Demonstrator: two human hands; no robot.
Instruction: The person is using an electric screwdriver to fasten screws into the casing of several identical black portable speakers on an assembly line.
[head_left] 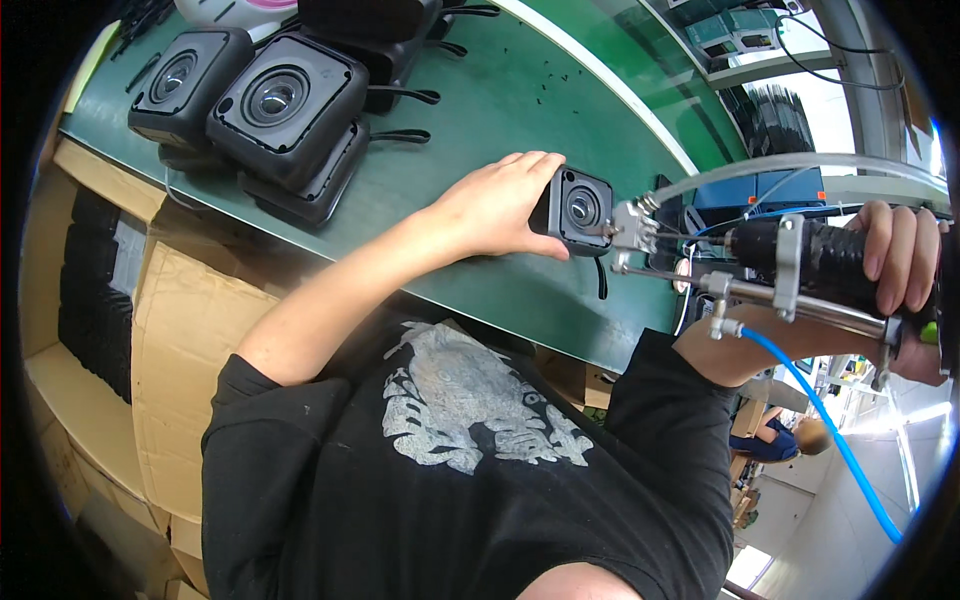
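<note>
My left hand (500, 208) is closed round a small black square speaker (583, 200) with a round cone in its open face, on the green work table. A short black strap hangs from the speaker's near side. At the right, my right hand (903, 258) is wrapped round the black body of a power screwdriver (765, 248) with a metal side rod. The screwdriver lies roughly sideways, its metal nose (632, 228) at the right edge of the speaker's face. Whether the bit touches a screw there is too small to tell.
Several similar black speakers (285, 100) are stacked at the far left of the table (480, 110). Cardboard boxes (195, 345) stand below its left edge, one with black parts (95, 300). A blue air hose (825, 415) and a clear tube (800, 160) run from the screwdriver. Another person (785, 437) sits in the background.
</note>
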